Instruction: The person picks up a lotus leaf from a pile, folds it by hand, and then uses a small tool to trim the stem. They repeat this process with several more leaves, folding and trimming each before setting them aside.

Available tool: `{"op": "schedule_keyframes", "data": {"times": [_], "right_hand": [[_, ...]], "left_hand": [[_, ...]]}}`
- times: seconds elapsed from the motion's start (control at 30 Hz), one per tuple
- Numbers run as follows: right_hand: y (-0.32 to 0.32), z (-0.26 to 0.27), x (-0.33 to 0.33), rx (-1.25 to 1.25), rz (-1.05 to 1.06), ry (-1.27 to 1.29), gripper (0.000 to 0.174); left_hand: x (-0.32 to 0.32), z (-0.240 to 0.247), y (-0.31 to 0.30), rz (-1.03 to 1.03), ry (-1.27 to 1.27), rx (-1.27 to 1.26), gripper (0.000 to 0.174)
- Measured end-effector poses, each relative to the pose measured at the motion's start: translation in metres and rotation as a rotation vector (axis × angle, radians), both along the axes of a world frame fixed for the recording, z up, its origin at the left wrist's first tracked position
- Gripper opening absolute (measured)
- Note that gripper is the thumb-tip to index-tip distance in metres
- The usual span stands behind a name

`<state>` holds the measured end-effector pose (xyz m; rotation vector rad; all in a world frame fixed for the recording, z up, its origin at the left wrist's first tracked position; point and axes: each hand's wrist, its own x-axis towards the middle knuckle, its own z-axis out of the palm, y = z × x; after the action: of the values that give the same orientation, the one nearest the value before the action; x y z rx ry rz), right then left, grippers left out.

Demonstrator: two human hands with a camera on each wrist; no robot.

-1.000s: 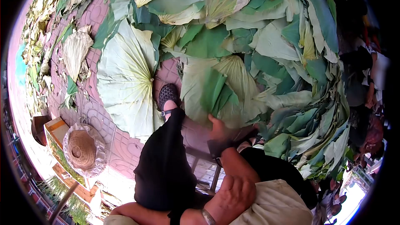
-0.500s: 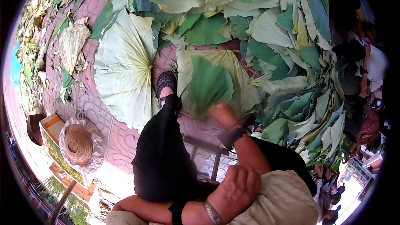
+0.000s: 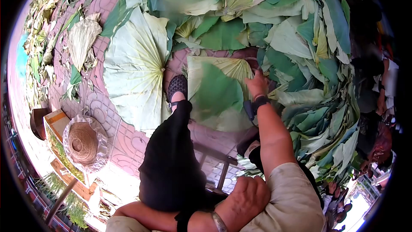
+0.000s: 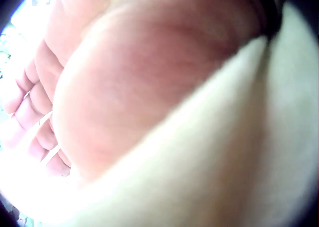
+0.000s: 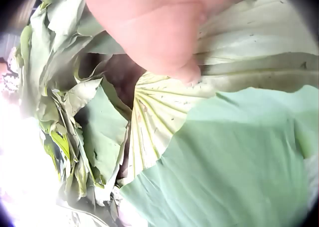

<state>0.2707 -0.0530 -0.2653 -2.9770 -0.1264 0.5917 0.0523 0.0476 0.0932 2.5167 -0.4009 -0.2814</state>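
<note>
A pale, yellow-veined lotus leaf (image 3: 235, 65) lies spread on the paving in front of the person. On top of it rests a smaller green leaf piece (image 3: 219, 90), its wavy edge showing in the right wrist view. The right hand (image 3: 257, 84) is at the pale leaf's right side, close to where the veins meet. In the right wrist view its thumb (image 5: 189, 73) touches the pale leaf; the other fingers are mostly hidden. Loosely curled, the left hand (image 3: 245, 197) rests across the lap by the beige sleeve (image 4: 199, 137) and holds nothing.
Stacked lotus leaves (image 3: 317, 116) curve along the right side and the far side. A large pale leaf (image 3: 133, 73) lies left of the shoe (image 3: 177, 87). A straw hat (image 3: 83, 144) sits by a wooden box at lower left. People are at the far right.
The right hand held the green leaf piece upright and blurred; the piece now lies flat on the pale leaf. The hand has moved up and right, off it. The left hand stays put.
</note>
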Motion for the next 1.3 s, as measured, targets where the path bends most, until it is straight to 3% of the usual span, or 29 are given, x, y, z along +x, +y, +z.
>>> {"op": "schedule_keyframes", "data": {"times": [0.03, 0.13, 0.27, 0.3, 0.4, 0.5, 0.6, 0.73, 0.87, 0.93, 1.0, 1.1, 1.23, 1.3], "right_hand": [[-0.01, -0.014, 0.004, -0.003, 0.085, 0.053, 0.05], [-0.03, 0.018, 0.009, 0.232, 0.087, 0.269, 0.04], [-0.047, 0.092, 0.025, 0.281, 0.133, 0.157, 0.034], [-0.058, 0.102, 0.032, 0.258, 0.232, 0.007, 0.03], [-0.06, 0.199, 0.036, 0.078, 0.268, -0.058, 0.023], [-0.082, 0.271, 0.03, 0.006, 0.425, -0.353, 0.018], [-0.095, 0.339, 0.006, 0.004, 0.407, -0.567, 0.015], [-0.128, 0.361, -0.023, -0.033, 0.388, -0.643, 0.017], [-0.151, 0.381, -0.028, 0.16, 0.347, -0.855, 0.023], [-0.157, 0.379, -0.035, 0.204, 0.353, -0.82, 0.027], [-0.152, 0.393, -0.043, 0.272, 0.313, -0.907, 0.026], [-0.138, 0.391, -0.048, 0.376, 0.371, -1.005, 0.024], [-0.09, 0.385, -0.071, 0.425, 0.577, -0.983, 0.019], [-0.058, 0.378, -0.09, 0.459, 0.683, -0.958, 0.015]], "left_hand": [[0.001, 0.002, -0.001, -0.016, 0.019, -0.012, 0.023], [-0.004, 0.009, -0.008, -0.068, 0.07, -0.032, 0.019], [-0.008, 0.012, -0.016, -0.147, 0.095, -0.024, 0.02], [-0.008, 0.009, -0.018, -0.155, 0.085, 0.007, 0.021], [-0.008, -0.002, -0.022, -0.128, 0.005, 0.119, 0.026], [-0.004, -0.006, -0.023, -0.094, 0.08, 0.138, 0.028], [0.0, -0.024, -0.033, -0.1, 0.147, 0.162, 0.03], [-0.006, -0.041, -0.033, -0.106, 0.149, 0.254, 0.028], [0.0, -0.075, -0.014, -0.136, 0.233, 0.203, 0.033], [0.006, -0.059, 0.009, 0.16, 0.141, 0.191, 0.034], [0.011, -0.06, 0.026, 0.389, -0.108, 0.16, 0.035], [0.019, -0.043, 0.036, 0.608, -0.194, -0.166, 0.038], [0.031, -0.039, 0.028, 0.49, -0.057, -0.731, 0.053], [0.037, -0.041, 0.017, 0.518, -0.006, -0.947, 0.048]]}}
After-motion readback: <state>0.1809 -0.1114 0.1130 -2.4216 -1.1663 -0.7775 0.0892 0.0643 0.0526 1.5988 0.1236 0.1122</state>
